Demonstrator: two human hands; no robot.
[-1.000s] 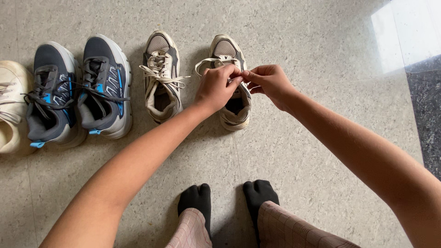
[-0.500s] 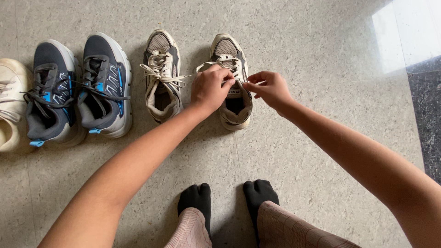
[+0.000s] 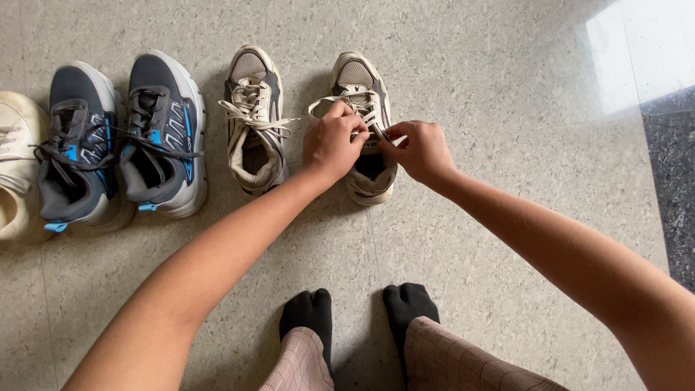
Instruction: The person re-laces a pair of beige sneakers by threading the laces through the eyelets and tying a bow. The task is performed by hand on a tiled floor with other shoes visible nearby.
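Five shoes sit in a row on the floor (image 3: 507, 87): a white shoe (image 3: 14, 174), two grey-and-blue sneakers (image 3: 119, 137), then a beige sneaker (image 3: 253, 119). Your left hand (image 3: 333, 141) and right hand (image 3: 420, 148) sit close together, pinching the laces (image 3: 329, 101) over the last beige sneaker (image 3: 365, 177). If you pull hard, I think a loop could slip out or the shoe could slide.

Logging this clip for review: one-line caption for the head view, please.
Left hand and right hand pinch the laces of the right beige sneaker, last in a row of shoes on the floor.
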